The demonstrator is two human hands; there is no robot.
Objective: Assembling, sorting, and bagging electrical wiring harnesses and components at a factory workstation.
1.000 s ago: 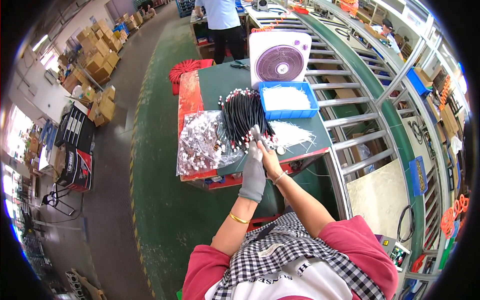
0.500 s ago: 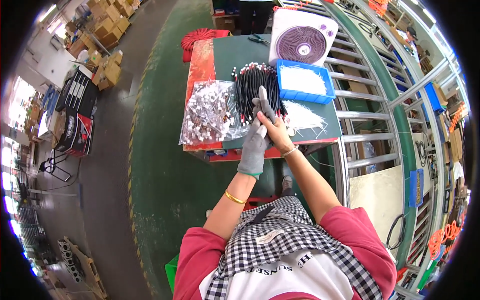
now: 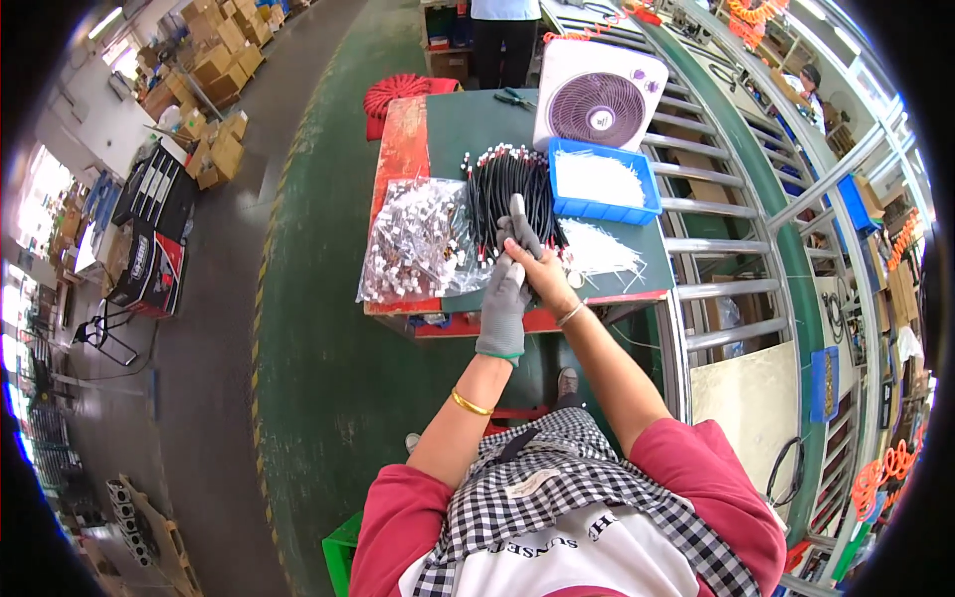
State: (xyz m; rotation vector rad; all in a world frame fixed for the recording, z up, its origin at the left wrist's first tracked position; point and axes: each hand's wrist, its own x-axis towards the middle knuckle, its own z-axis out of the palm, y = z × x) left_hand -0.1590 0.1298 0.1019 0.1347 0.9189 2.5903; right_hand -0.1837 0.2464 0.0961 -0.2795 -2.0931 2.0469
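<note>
Grey knit covers the left hand, which is raised with its fingers stretched up toward twelve o'clock along the bundle of black cables. The bare right hand sits at its three o'clock, pressed against the glove, fingers curled; what they pinch is hidden, so I cannot tell whether it is a cable end or a tie. The cables lie in the middle of the green worktable, their red-and-white tips fanned out along the top and lower left.

My reading is that one piece is being handled at the near end of the bundle, a step in the middle of the job rather than its close. The next move would call for a fine grip from the bare fingers while the glove steadies the strands.

Counted: one bundle of cables, the strands too many to number; one clear bag of small white parts at nine o'clock of the hands; one loose heap of white ties at three o'clock; one blue tray with more white pieces at two o'clock; one white fan behind it; one pair of pliers at the far edge.
</note>
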